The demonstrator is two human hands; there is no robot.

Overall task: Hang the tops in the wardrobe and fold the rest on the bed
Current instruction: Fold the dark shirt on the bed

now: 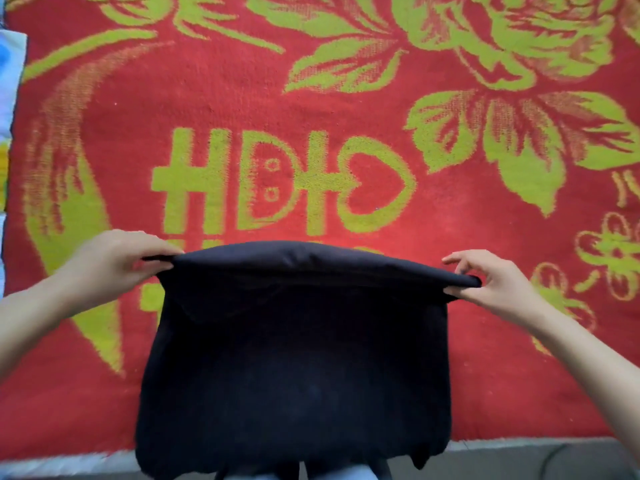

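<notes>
Both hands are holding up one dark garment (294, 341) over the near edge of the bed, which is covered by a red blanket (346, 109) with yellow-green flowers and lettering. The left hand (114, 265) is pinching the garment's upper left corner, fingers curled over the folded top edge. The right hand (498, 285) is pinching the upper right corner between thumb and fingertips, with the index finger lifted off the cloth. The top edge is running nearly straight between the two hands, folded over on itself, and the rest is hanging down toward the camera, its bottom hem reaching past the blanket's near edge. Can't tell what kind of garment it is; it's too dark to show detail. A strip of pale cloth (10, 81) is showing at the far left beside the blanket. A grey band (519, 455) is running along below the blanket's near edge.
</notes>
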